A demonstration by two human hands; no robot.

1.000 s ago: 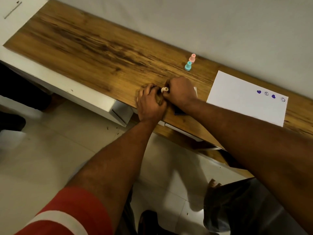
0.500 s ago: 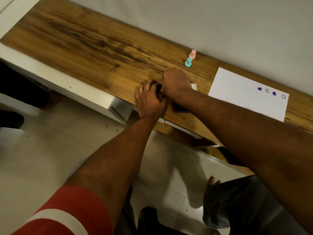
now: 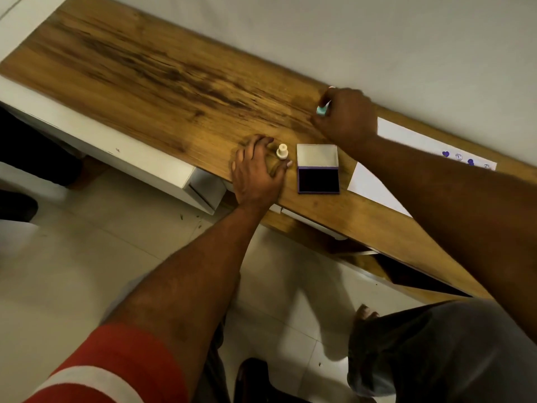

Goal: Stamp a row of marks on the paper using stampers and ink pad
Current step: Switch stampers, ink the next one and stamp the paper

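A cream stamper (image 3: 282, 151) stands upright on the wooden desk (image 3: 151, 74). My left hand (image 3: 255, 173) rests flat on the desk beside it, the stamper standing between its forefinger and thumb. Just right of that lies the ink pad (image 3: 318, 180), open, with its dark pad showing and the lid folded back. My right hand (image 3: 347, 117) is up by the wall and grips the teal stamper (image 3: 322, 109). A pink stamper (image 3: 331, 88) peeks out behind that hand. The white paper (image 3: 369, 181) lies to the right, partly under my right forearm, with several purple marks (image 3: 465, 159) in a row.
The wall runs close behind the desk's far edge. A white cabinet (image 3: 200, 184) sits under the desk's near edge at the left. Below are a tiled floor and my leg and bare foot (image 3: 366, 311).
Both hands were together over the ink pad. My right hand has let go of the cream stamper and reached up to the teal one; the cream stamper and open pad are now uncovered.
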